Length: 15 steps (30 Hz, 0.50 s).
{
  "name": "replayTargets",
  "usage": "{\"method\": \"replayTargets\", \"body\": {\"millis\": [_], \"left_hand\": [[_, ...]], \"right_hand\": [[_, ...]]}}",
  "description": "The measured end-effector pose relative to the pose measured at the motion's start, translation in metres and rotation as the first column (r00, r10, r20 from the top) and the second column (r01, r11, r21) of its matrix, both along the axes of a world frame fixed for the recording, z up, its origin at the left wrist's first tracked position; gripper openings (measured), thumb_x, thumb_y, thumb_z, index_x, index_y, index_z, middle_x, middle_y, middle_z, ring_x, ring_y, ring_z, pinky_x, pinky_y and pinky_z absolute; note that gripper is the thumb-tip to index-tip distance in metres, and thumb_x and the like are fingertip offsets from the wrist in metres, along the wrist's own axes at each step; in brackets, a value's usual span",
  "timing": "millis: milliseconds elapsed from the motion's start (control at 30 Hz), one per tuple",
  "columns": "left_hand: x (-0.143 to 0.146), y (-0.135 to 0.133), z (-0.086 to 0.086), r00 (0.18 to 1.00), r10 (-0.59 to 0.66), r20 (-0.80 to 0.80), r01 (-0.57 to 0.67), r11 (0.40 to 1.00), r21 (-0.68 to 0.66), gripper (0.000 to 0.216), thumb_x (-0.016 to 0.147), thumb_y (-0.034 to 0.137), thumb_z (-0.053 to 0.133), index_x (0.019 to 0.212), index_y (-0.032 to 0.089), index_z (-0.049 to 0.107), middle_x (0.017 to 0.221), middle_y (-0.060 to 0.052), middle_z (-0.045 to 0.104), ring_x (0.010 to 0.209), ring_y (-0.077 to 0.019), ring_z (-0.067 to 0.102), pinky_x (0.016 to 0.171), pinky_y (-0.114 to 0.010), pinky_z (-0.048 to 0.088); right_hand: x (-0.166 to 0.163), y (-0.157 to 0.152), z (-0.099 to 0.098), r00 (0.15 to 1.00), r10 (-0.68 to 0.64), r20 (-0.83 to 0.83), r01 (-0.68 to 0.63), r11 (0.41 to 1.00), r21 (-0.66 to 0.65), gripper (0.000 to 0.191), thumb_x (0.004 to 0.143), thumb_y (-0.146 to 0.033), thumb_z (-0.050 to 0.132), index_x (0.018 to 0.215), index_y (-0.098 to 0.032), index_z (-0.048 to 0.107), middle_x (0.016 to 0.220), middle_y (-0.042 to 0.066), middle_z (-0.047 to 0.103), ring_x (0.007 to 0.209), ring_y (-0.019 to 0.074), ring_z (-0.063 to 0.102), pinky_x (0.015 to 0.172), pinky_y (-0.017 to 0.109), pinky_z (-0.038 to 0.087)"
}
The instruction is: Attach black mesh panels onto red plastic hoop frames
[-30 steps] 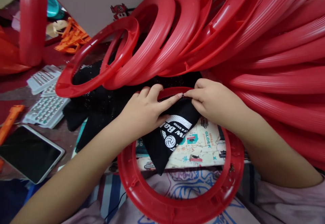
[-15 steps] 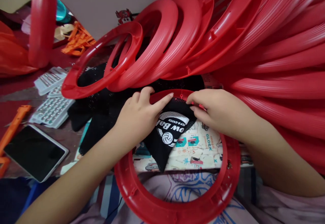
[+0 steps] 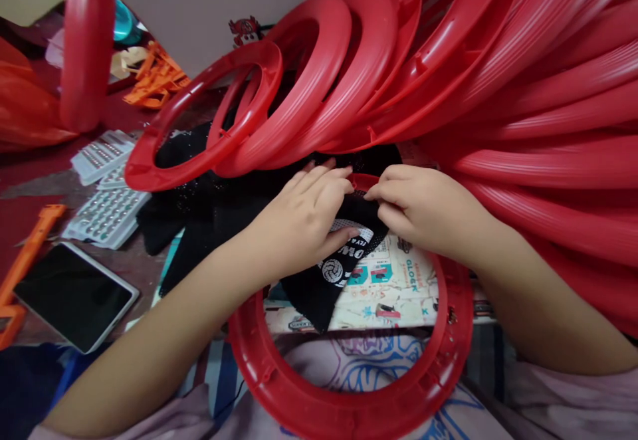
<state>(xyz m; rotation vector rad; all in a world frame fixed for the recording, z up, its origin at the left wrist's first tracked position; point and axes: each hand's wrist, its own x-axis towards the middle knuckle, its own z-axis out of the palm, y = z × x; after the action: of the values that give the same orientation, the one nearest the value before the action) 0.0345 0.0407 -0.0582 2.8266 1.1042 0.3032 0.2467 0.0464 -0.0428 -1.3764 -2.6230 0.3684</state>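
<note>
A red plastic ring lies toward me, its near half over my lap and its far rim on the printed cardboard. Across the far rim lies a black mesh cloth with white lettering and a ball print, its pointed end hanging into the ring's opening. My left hand rests over the cloth and the rim's far left, fingers stretched forward and thumb apart on the print. At the cloth's upper edge, my right hand pinches the mesh against the rim with thumb and forefinger. The exact contact at the fingertips is partly hidden.
Several red rings lean in a row behind my hands and pile up on the right. More black cloth lies to the left. Further left are clear compartment boxes of small metal parts, a dark-screened tablet and orange plastic pieces.
My left hand has shifted right and turned over the cloth, its fingers now reaching past the far rim and covering part of the print. My right hand stays at the mesh edge.
</note>
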Motion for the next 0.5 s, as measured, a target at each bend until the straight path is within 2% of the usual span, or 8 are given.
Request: {"method": "replayTargets", "body": {"millis": [100,200,300,500], "left_hand": [[0.0007,0.0039,-0.0065,0.999,0.049,0.002,-0.049,0.998,-0.043,0.045,0.088,0.041,0.062,0.119,0.011,0.049,0.146,-0.023,0.045,0.139,-0.0369,0.038,0.108,-0.058,0.038],[-0.0030,0.0036,-0.0103,0.999,0.035,-0.036,-0.037,0.997,-0.064,0.054,0.086,0.040,0.065,0.129,0.013,0.047,0.149,-0.022,0.042,0.136,-0.0373,0.041,0.104,-0.056,0.042],[-0.0052,0.0023,-0.0103,0.997,0.022,-0.073,-0.025,0.999,-0.043,0.060,0.087,0.039,0.064,0.139,0.016,0.044,0.149,-0.020,0.042,0.133,-0.0389,0.043,0.102,-0.057,0.043],[-0.0034,0.0001,-0.0120,0.990,0.019,-0.138,-0.018,1.000,0.010,0.068,0.085,0.038,0.068,0.147,0.027,0.042,0.154,-0.020,0.034,0.133,-0.0424,0.041,0.099,-0.059,0.043]], "right_hand": [[0.0025,0.0018,0.0007,1.000,-0.028,0.007,0.028,0.999,-0.017,0.032,0.085,-0.015,0.046,0.102,-0.012,0.074,0.097,0.012,0.068,0.087,0.0220,0.063,0.077,0.033,0.045],[0.0036,0.0021,0.0015,0.999,-0.039,0.032,0.040,0.999,-0.023,0.032,0.086,-0.015,0.046,0.103,-0.012,0.074,0.095,0.011,0.067,0.085,0.0218,0.062,0.077,0.033,0.045],[0.0031,0.0017,0.0023,0.998,-0.031,0.052,0.032,0.999,-0.028,0.032,0.088,-0.016,0.046,0.103,-0.012,0.073,0.093,0.010,0.066,0.084,0.0215,0.062,0.077,0.033,0.045],[0.0041,0.0025,0.0016,0.997,-0.024,0.068,0.025,1.000,-0.012,0.029,0.088,-0.015,0.046,0.099,-0.013,0.073,0.093,0.010,0.066,0.085,0.0206,0.062,0.076,0.032,0.045]]}}
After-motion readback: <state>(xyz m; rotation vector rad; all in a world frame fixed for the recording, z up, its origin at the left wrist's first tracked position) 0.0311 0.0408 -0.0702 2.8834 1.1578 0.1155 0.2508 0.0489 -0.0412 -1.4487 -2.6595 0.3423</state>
